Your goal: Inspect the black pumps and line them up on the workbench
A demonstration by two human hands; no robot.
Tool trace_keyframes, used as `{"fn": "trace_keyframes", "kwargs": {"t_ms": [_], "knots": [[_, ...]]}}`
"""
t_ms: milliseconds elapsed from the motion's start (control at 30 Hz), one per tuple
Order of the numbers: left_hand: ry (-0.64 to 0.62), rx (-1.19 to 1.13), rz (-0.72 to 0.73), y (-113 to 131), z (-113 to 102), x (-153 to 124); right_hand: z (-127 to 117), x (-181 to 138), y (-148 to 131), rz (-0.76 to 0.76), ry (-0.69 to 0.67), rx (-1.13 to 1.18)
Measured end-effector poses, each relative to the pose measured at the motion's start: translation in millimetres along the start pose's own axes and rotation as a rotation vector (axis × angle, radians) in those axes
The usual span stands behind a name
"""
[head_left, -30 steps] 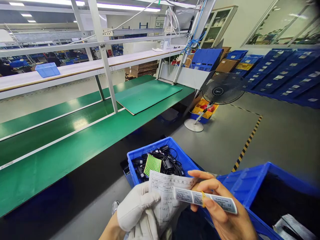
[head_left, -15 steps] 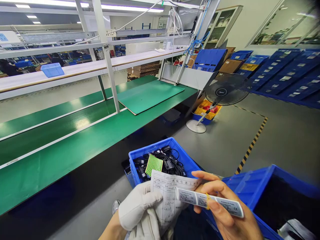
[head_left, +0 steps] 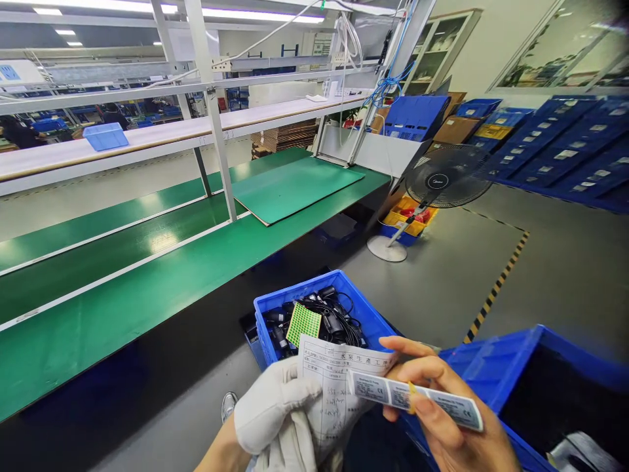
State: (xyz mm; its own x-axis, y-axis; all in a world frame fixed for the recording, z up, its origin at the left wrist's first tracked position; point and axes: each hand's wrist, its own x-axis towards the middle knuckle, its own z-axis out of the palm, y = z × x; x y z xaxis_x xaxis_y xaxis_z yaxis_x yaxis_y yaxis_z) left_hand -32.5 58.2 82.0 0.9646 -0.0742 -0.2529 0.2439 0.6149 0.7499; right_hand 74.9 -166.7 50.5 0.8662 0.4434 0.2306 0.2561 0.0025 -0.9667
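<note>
Right hand: my bare right hand grips the label strip between thumb and fingers, held flat and level, low in view just over the near bin
Left hand: my gloved left hand is closed on the lower edge of the paper form, holding it up beside the strip
Step in hand: I judge this to be a check of the printed strip against the form, both held side by side
Next move calls for: a steady hold and both prints turned to my eyes, since the strip's far end hangs free past my fingers
Label strip: white, long and narrow, several printed panels in a row, with a small yellow band near the middle; text too small to read
Paper form: white sheet, printed header with handwriting under it, creased where my glove holds it
Near bin: big blue crate under my right hand, dark inside
Cable bin: blue bin on the floor beyond the form, full of black cables, a green dotted sheet on top
Farther off: green tabletop, then a standing fan
</note>
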Motion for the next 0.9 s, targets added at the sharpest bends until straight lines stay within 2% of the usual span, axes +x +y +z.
{"fn": "trace_keyframes", "kwargs": {"t_ms": [300,600,900], "knots": [[-0.003,0.025,0.012,1,1,-1,4,8,-13,-0.030,0.054,-0.023],[-0.009,0.034,0.006,3,1,-1,5,4,-12,0.031,0.076,-0.003],[0.038,0.052,0.035,-11,-4,1,-2,3,5,-0.052,-0.023,-0.038]]}}
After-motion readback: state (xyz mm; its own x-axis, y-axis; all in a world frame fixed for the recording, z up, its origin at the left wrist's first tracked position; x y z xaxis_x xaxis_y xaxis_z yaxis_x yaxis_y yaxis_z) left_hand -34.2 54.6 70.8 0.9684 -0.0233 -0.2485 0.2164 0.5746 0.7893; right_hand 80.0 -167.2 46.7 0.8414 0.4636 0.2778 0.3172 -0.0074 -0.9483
